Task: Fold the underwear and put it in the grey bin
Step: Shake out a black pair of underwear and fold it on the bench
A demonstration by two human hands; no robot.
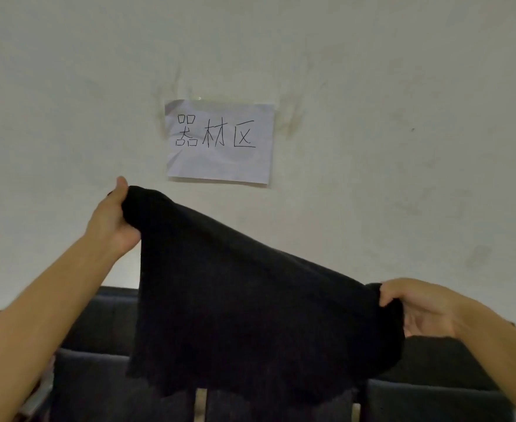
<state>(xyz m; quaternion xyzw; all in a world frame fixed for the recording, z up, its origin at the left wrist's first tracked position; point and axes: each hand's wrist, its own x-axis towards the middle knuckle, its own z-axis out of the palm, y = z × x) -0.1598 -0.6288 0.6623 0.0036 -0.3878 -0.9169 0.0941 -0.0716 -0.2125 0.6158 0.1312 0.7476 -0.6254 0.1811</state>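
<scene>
Dark grey bins [104, 370] stand in a row along the bottom of the view, partly hidden behind a black underwear garment [250, 300] held up in the air above them. The right hand [427, 309], lower and nearer, pinches one top corner between curled fingers and thumb, while the left hand [113, 217], raised higher, grips the opposite corner in closed fingers, so the cloth hangs spread and slanting, its lower edge ragged and uneven. Behind it a sheet of paper [220, 141] with handwritten characters is stuck on the stained pale wall [402, 117].
</scene>
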